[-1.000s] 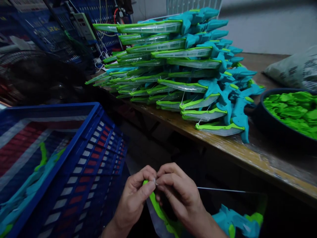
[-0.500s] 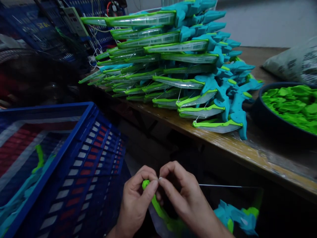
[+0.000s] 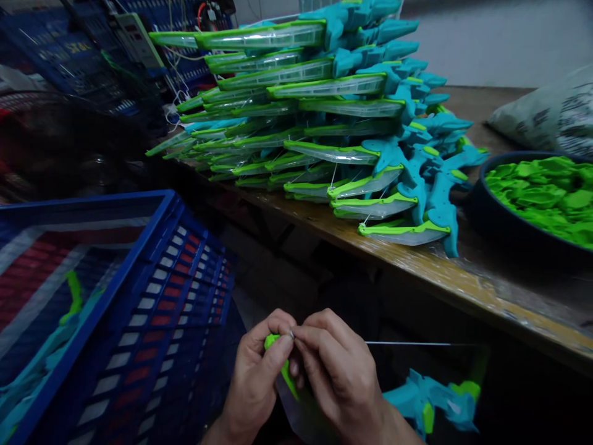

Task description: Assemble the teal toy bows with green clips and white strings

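Note:
In the lower middle, my left hand (image 3: 259, 374) is closed round the green tip of a bow limb (image 3: 286, 371), which slants down with a clear panel along it. My right hand (image 3: 340, 374) is beside it, fingertips touching the left thumb and pinching the end of a thin white string (image 3: 407, 343). That string runs taut to the right, out from behind my right hand. Below it is the teal body of the toy bow (image 3: 430, 398), with green parts. My right hand hides the middle of the bow, and the fingertips cover most of the string's end.
Many teal and green toy bows (image 3: 343, 111) are stacked on a wooden table (image 3: 445, 278). A dark bowl (image 3: 491, 228) of green plastic pieces (image 3: 546, 194) and a printed sack (image 3: 546, 114) stand to the right. At left, a blue crate (image 3: 157, 309) with a striped lining holds teal and green parts.
My right hand has turned inward and its fingers have closed further at the limb tip. The bow's teal body has shifted slightly left and down. My left hand stays on the tip.

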Available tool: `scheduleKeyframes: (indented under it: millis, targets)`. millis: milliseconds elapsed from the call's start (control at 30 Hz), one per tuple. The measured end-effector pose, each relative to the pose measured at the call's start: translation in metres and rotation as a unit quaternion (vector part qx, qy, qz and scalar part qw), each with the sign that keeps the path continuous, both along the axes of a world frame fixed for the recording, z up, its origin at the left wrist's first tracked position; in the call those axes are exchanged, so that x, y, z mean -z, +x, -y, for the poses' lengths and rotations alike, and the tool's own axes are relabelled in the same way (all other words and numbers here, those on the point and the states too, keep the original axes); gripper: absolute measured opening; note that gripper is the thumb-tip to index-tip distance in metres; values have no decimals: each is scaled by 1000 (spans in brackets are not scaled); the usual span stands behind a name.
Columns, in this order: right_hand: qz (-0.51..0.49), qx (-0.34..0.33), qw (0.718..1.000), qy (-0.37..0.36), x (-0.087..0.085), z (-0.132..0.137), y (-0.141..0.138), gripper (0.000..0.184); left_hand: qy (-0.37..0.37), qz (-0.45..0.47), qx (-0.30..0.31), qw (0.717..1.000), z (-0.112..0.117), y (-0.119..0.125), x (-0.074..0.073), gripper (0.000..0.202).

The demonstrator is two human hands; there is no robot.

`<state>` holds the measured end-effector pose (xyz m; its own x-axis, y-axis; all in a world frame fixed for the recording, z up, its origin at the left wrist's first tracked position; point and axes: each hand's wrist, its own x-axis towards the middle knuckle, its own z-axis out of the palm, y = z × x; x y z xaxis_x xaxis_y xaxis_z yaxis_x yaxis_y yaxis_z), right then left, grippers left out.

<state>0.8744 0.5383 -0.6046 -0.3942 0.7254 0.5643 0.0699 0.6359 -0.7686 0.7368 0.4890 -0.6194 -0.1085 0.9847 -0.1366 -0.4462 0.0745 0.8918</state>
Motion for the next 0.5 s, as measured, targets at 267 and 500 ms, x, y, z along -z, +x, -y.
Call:
scheduleKeyframes:
  millis: [267,500]
  targets:
    - [-57,32,992,-104,-7,2,-1,17,32,-38,21,999,-1,0,-4,20]
    - [-162,-45,935,-312,-8,4,2,24,23,42,55,997,-1,7,-1,20]
